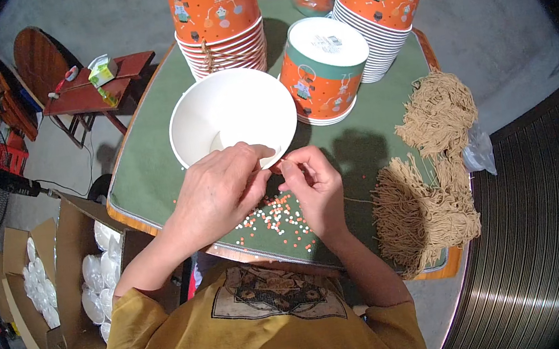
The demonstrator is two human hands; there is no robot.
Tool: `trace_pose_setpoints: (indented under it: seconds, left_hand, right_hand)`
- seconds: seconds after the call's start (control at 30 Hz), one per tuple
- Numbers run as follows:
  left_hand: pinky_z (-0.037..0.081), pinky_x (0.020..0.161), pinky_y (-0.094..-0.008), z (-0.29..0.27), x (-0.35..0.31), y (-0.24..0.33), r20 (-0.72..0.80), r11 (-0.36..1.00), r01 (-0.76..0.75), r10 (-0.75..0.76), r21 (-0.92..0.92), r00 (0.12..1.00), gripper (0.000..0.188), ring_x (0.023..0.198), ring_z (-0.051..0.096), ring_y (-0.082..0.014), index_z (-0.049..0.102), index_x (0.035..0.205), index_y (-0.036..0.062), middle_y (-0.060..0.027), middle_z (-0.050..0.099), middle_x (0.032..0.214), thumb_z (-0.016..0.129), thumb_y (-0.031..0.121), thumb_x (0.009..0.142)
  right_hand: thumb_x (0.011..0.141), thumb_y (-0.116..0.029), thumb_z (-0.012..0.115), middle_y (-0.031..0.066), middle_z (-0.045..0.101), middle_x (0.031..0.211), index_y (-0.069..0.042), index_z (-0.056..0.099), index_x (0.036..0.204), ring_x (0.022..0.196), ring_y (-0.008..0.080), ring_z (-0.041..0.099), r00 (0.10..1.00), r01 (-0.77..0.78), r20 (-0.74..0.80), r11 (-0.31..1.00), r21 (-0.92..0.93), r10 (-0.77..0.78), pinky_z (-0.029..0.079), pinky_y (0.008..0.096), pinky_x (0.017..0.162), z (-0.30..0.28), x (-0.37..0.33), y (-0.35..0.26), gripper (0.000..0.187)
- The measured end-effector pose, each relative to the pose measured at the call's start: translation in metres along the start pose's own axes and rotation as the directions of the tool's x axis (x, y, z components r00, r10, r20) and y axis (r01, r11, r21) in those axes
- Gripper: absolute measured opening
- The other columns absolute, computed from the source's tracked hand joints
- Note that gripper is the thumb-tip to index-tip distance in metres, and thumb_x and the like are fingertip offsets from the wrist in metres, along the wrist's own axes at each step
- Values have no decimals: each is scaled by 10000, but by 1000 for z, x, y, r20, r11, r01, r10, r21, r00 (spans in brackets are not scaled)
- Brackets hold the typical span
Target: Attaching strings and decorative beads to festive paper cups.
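Observation:
A white paper bucket (pixel 231 104), its open mouth tilted toward me, rests on the green-covered table. My left hand (pixel 222 184) is closed over its near rim, fingers reaching inside. Against the same rim, just to the right, my right hand (pixel 314 184) pinches with thumb and forefinger; its fingertips are partly hidden. A thin tan strand runs from that hand to the loose string bundle (pixel 400 223) on the right. Below and between my hands lie many small orange and white beads (pixel 274 219), scattered on the cloth.
Behind the bucket stand stacked orange patterned buckets (pixel 214 11), an upturned bucket (pixel 321 85) and another stack (pixel 378 11). More tan string (pixel 440 110) lies at the table's right edge. Cardboard boxes (pixel 77 291) of clear plastic pieces stand at lower left, beyond them a red bench (pixel 90 92).

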State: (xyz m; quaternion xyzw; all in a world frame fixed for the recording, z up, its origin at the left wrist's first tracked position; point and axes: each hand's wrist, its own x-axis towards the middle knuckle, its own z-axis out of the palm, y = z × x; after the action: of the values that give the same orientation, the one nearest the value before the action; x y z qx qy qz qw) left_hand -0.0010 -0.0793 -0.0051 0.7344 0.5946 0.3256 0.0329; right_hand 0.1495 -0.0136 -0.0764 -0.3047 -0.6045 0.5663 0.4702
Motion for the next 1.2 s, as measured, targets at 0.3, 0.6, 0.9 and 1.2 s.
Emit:
trace_pose_setpoints:
  seconds: [0.3, 0.6, 0.9, 1.2]
  left_hand:
    - [498, 709, -366, -16, 13, -2, 236, 943, 286, -243, -170, 941, 208, 778, 654, -291, 584, 1138, 61, -161, 635, 825, 526, 117, 947]
    - [473, 677, -393, -15, 46, -28, 543, 925, 256, -66, -281, 837, 178, 749, 625, -317, 580, 997, 38, -146, 651, 822, 517, 199, 954]
    - [442, 659, -322, -18, 42, -26, 304, 946, 252, -183, -203, 935, 134, 703, 538, -188, 532, 947, 23, -97, 572, 765, 546, 157, 946]
    - [443, 711, -260, -9, 41, -18, 290, 814, 297, -166, -499, 942, 141, 778, 505, -90, 541, 974, 28, -7, 543, 829, 575, 162, 949]
  right_hand:
    - [896, -53, 620, 48, 607, 795, 6, 582, 885, 672, 94, 592, 1000, -31, 5, 998, 48, 30, 482, 247, 576, 3, 1, -3, 71]
    - [886, -27, 622, 44, 576, 756, -7, 579, 891, 616, 98, 553, 1000, 22, 20, 1000, -16, -22, 469, 250, 562, 4, 3, 3, 47]
    - [892, -71, 615, 5, 574, 683, -50, 553, 925, 564, 40, 505, 999, -13, -54, 976, -217, 1, 417, 216, 518, -15, 11, -23, 73]
    - [894, -58, 634, -63, 443, 609, -38, 570, 955, 564, 14, 413, 976, 76, 206, 996, -46, -65, 341, 216, 494, -10, 33, -20, 91]
